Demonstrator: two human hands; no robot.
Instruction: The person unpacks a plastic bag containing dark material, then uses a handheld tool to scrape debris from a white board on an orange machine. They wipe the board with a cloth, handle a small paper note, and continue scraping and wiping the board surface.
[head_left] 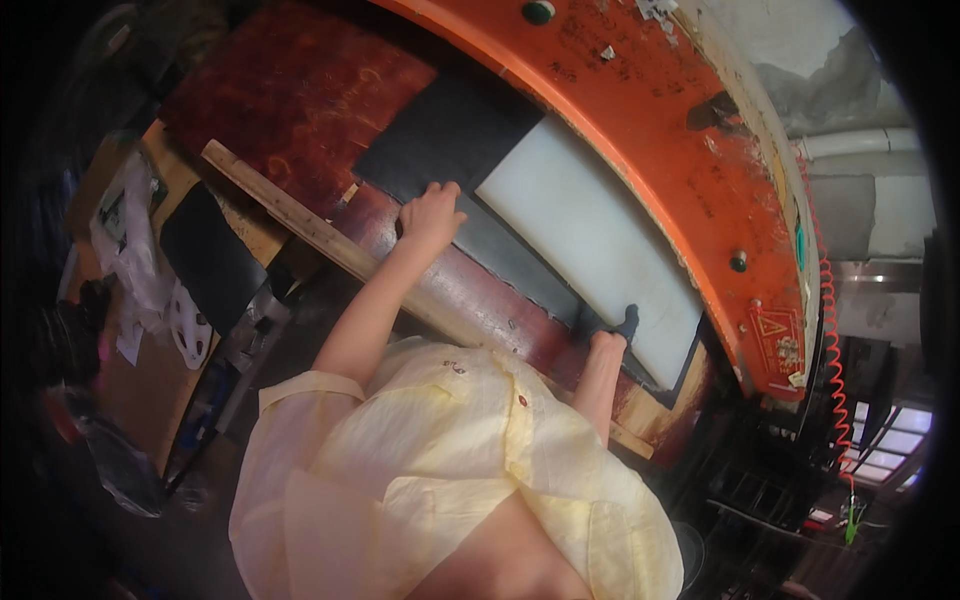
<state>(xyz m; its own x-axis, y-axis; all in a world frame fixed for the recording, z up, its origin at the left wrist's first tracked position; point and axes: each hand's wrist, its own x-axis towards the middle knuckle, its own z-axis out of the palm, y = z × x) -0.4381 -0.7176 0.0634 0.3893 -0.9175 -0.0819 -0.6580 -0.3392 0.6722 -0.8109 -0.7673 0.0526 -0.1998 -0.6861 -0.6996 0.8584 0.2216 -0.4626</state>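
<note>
A large black sheet lies across a worn red-brown table, with a long dark strip running from it toward the right. Upon the dark material rests a thick white board. My left hand is bare and closed, its curled fingers gripping the sheet's near edge. At the near right end of the board is my right hand, apparently in a dark glove. One dark finger stretches over the white surface; the others blend into the dark strip, so their grip cannot be made out.
An orange machine beam arches over the table's far side. Along the near edge runs a wooden rail. To the left, a side bench holds another black piece and clear plastic bags. A red coiled hose hangs at right.
</note>
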